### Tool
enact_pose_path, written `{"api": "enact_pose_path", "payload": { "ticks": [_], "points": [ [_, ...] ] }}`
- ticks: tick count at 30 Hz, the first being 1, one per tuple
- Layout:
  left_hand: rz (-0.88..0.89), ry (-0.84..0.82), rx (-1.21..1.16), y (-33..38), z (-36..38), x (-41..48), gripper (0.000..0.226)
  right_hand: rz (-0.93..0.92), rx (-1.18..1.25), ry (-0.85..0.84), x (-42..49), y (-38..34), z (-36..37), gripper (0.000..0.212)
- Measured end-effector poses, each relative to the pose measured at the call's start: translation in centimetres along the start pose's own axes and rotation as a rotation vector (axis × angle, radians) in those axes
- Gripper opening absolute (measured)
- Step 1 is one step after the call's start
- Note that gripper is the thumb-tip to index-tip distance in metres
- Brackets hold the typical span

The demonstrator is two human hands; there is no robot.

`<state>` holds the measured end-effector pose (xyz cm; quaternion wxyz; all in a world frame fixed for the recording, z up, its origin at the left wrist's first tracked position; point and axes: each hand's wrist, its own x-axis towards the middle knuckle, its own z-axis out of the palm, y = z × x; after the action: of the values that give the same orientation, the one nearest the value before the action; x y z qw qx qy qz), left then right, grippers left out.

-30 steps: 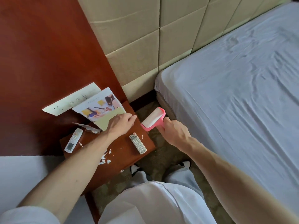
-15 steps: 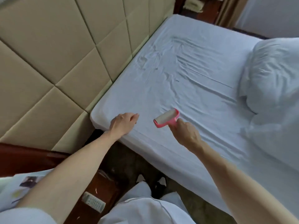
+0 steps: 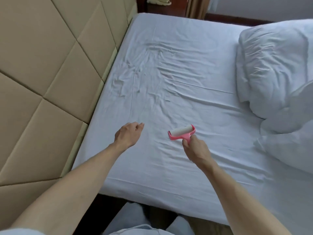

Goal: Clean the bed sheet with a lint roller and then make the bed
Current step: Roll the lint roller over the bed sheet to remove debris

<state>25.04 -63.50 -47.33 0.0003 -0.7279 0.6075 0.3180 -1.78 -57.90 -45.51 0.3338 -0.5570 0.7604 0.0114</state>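
Only one view here: a wide-angle cam on the person's head, looking forward and steeply down from beside the bed. The bed sheet (image 3: 169,85) fills the middle of the frame, the padded headboard (image 3: 42,73) takes the whole left side, and a pillow (image 3: 274,65) sits at upper right. Both forearms come in from the bottom corners, with the left hand (image 3: 128,134) and right hand (image 3: 196,148) close up around mid-frame. The person's own legs (image 3: 128,216) show at bottom centre.

The 2 arms extend forward, bare to the elbow. Left hand (image 3: 128,134) hovers palm down, fingers loosely curled. Right hand (image 3: 194,148) grips the roller (image 3: 182,131) handle.
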Motion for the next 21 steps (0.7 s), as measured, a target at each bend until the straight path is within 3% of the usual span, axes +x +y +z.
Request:
{"api": "enact_pose_path", "payload": {
  "ticks": [4, 10, 21],
  "points": [
    [-0.078, -0.036, 0.010, -3.1, -0.7, 6.4, 0.044, 0.108, 0.039, 0.039, 5.9, -2.8, 1.8, 0.032],
    [-0.098, -0.069, 0.016, -4.3, 0.2, 14.4, 0.045, 0.289, 0.170, 0.065, 14.7, -5.3, 4.6, 0.032],
    [0.026, -0.008, 0.033, -2.0, 3.4, 29.7, 0.040, 0.323, 0.118, 0.010, 28.8, -7.3, 7.6, 0.039]
  ]
}}
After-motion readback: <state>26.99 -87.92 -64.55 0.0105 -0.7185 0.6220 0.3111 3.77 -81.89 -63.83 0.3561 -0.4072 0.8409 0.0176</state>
